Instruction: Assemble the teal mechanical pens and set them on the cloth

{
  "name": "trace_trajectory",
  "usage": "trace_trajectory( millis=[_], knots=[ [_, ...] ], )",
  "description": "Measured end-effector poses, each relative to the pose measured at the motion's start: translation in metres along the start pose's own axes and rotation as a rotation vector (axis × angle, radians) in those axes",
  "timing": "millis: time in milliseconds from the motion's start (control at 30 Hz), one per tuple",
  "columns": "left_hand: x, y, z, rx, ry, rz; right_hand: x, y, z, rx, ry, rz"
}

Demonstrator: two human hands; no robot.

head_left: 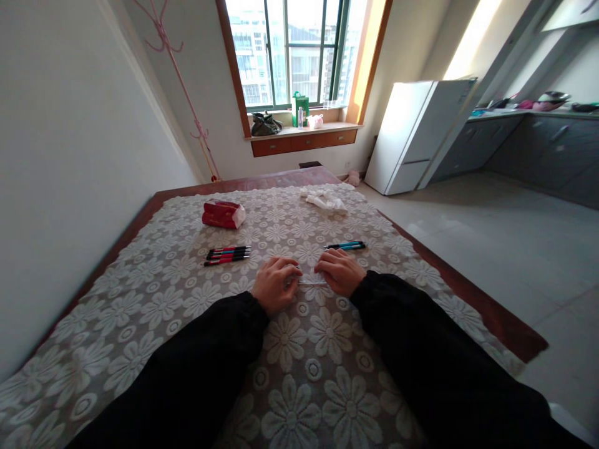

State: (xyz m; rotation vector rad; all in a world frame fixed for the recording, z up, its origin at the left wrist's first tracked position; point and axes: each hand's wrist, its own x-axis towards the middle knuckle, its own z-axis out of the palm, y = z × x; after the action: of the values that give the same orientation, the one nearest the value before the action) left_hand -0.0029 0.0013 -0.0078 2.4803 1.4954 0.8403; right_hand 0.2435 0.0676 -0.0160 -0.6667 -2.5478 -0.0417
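Thin pale pen part [312, 282]: on floral tablecloth [299, 386], pinched between both hands. Left hand [274, 284] curled knuckles-up on one end; right hand [340, 271] likewise. Red pens [228, 254] left, blue pens [346, 246] right.

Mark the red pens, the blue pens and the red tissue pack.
red pens [228, 254], head view, middle of the barrels of the group.
blue pens [346, 246], head view, mid-barrel of the pair.
red tissue pack [221, 214], head view, centre of its red wrapper.
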Motion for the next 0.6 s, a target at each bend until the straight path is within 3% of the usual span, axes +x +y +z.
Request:
trace_trajectory(
  millis=[367, 600],
  knots=[
    [0.0000, -0.0012, 0.0002, 0.051, 0.055, -0.090, -0.0004, -0.0010, 0.0019, 0.005, 0.044, 0.034],
    [-0.0004, 0.0005, -0.0002, 0.054, 0.014, -0.066, -0.0002, -0.0062, 0.0007, 0.036, -0.010, -0.101]
  ],
)
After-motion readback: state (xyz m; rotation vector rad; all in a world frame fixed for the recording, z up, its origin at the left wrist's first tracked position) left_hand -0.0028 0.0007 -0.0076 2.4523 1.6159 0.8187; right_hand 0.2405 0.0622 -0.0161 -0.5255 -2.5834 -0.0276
